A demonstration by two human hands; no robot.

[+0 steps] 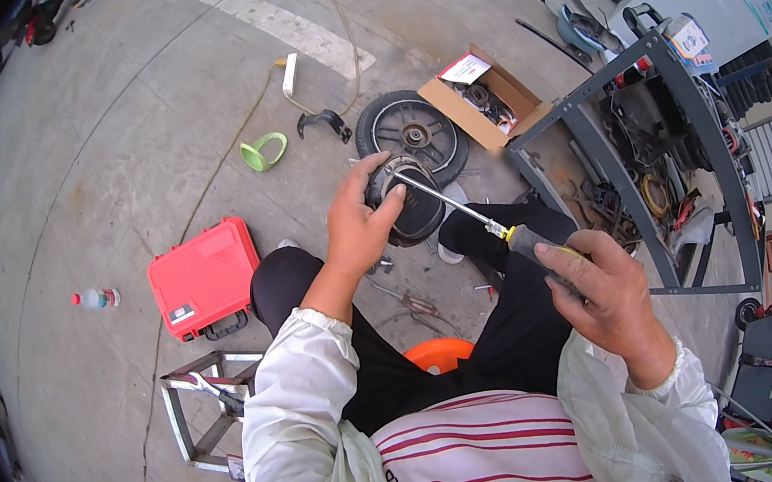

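My left hand [351, 223] is closed on the edge of a black rounded housing [417, 215], held up between my knees. My right hand [604, 284] is wrapped round the dark and yellow handle of a long screwdriver [458, 207]. The metal shaft slants up and left, and its tip meets the upper part of the housing, close to my left fingers. Whether a screw sits under the tip is too small to tell. Behind the housing a black spoked wheel with a tyre [375, 127] lies flat on the ground, partly covered by it.
A red tool case [206, 278] and a metal frame stool [201, 454] stand on the left. Ahead lie a green ring-shaped part [264, 152], a white power strip [290, 74] and an open cardboard box [524, 101]. A grey metal rack [588, 136] holds parts on the right.
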